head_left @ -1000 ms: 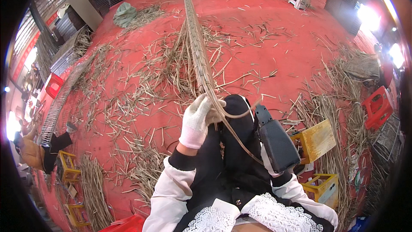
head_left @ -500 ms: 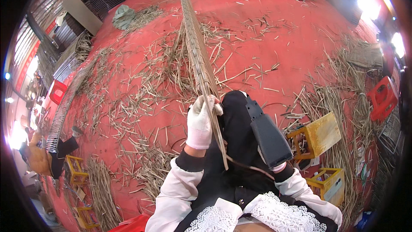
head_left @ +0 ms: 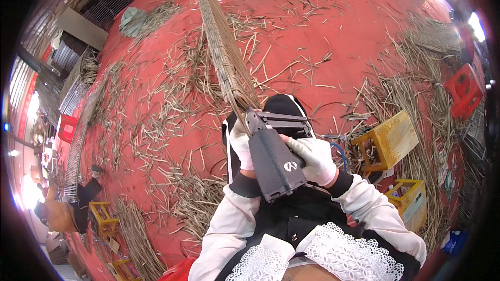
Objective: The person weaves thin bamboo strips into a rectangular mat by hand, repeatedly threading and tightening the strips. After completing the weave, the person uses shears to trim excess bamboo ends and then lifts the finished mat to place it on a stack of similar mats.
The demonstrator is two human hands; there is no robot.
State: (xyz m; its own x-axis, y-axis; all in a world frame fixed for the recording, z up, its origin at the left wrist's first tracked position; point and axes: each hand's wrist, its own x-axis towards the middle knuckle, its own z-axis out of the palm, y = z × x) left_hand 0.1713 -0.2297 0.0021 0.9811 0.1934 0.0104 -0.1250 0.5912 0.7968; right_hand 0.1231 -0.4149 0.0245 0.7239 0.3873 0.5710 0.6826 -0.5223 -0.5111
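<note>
A long woven panel (head_left: 217, 47) of flat brown strips reaches away from my lap, seen nearly edge-on. My left hand (head_left: 241, 148), in a white glove, is closed at its near end, with the fingers partly hidden behind the tool. In front of me is a dark pneumatic staple gun (head_left: 273, 161), its nose against or very close to the panel's near end. My gloved right hand (head_left: 315, 158) is wrapped round the staple gun from the right side. Some of its fingers are hidden.
Loose strips (head_left: 161, 104) litter the red floor (head_left: 297, 31). Yellow stools (head_left: 393, 140) stand at right, with strip bundles (head_left: 406, 104) and a red stool (head_left: 463, 91) beyond. A blue hose (head_left: 341, 152) shows by my right wrist. At far left sits another person (head_left: 57, 213).
My right hand has brought the staple gun up and left to the panel's near end and turned it. The left hand stays on the panel. The view has shifted a little.
</note>
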